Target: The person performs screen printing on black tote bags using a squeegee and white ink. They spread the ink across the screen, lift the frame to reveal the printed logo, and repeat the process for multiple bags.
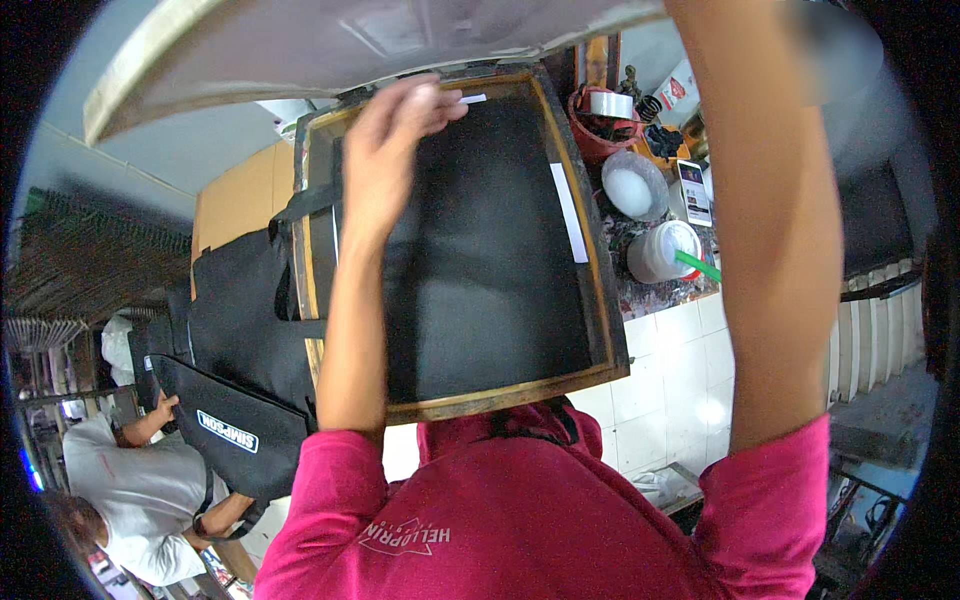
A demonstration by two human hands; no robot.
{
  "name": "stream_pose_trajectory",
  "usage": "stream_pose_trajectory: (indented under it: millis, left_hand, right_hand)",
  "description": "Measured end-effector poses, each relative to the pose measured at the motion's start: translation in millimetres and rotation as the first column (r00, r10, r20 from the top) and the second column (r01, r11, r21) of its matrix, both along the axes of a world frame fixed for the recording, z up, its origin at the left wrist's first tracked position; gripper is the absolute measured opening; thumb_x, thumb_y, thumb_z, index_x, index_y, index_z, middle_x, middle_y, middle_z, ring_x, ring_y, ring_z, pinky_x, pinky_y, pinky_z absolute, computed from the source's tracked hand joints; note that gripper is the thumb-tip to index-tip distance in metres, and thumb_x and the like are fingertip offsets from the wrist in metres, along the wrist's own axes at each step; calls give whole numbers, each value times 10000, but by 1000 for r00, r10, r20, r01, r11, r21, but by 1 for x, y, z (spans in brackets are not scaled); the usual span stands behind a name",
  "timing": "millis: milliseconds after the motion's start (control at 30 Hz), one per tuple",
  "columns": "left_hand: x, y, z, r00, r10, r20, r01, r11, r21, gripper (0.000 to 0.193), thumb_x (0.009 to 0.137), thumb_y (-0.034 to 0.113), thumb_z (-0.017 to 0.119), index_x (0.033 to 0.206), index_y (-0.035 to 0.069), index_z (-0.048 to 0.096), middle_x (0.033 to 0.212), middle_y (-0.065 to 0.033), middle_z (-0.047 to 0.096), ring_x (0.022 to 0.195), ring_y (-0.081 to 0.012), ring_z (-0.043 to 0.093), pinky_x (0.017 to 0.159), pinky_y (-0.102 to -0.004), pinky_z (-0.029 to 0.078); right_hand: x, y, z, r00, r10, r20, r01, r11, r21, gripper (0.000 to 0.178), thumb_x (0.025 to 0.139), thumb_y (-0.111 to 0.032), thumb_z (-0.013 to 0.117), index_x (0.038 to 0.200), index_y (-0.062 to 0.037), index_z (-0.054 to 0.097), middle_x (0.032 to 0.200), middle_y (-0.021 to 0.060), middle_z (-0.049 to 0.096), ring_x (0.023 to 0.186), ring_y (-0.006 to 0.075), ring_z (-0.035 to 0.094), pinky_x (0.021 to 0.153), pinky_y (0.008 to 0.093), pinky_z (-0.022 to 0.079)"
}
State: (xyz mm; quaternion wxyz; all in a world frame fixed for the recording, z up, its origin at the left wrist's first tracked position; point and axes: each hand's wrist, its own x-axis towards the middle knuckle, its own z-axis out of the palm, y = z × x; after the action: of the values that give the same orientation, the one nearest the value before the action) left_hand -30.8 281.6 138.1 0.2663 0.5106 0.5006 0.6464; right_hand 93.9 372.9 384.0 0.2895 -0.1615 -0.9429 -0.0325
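Observation:
My left hand [398, 125] is over the far left part of a black fabric piece [480, 250], somewhat blurred. Its fingers are loosely bent and apart, with nothing visible in them, close to a small white strip [473, 99]. The fabric lies flat in a worn wooden-edged board [500, 399], and black straps [305, 203] hang over its left side. A longer white strip [569, 213] lies along the right side. Above the far edge, a large framed screen [400, 35] is tilted up. My right forearm [775, 230] reaches up past the top edge, its hand out of view.
On the right ledge stand a white tub [655, 252] with a green stick, a clear bowl [632, 186], a phone [694, 192] and a red basket [596, 140]. At left, another person [140, 490] holds a black bag [230, 425], near cardboard [240, 195].

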Motion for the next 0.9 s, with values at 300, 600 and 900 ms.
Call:
stream_pose_trajectory:
  millis: [300, 600, 900]
  left_hand:
    - [55, -250, -79, 728, 165, 665, 183, 888, -421, 237, 995, 149, 636, 1043, -76, 695, 968, -235, 764, 789, -242, 759, 697, -315, 605]
    - [71, -266, -116, 596, 248, 764, 309, 807, -503, 318, 995, 89, 528, 1244, -105, 571, 1211, -257, 699, 1018, -280, 744, 797, -328, 639]
    - [78, -261, -106, 558, 331, 761, 243, 811, -532, 380, 924, 77, 534, 1229, -148, 551, 1213, -294, 679, 1020, -308, 738, 797, -347, 648]
  right_hand:
    - [78, -126, -220, 997, -39, -65, 17, 952, -305, 284, 842, -256, 761, 981, -65, 603, 846, 124, 667, 775, 338, 665, 698, 449, 513]
    - [91, -143, -261, 968, 128, 217, -30, 913, -406, 296, 817, -214, 781, 1000, -42, 625, 862, 146, 669, 804, 356, 664, 708, 462, 504]
    - [25, -129, -302, 965, 2, 263, 59, 973, -222, 251, 846, -199, 729, 976, -47, 579, 837, 131, 653, 766, 331, 667, 670, 454, 527]
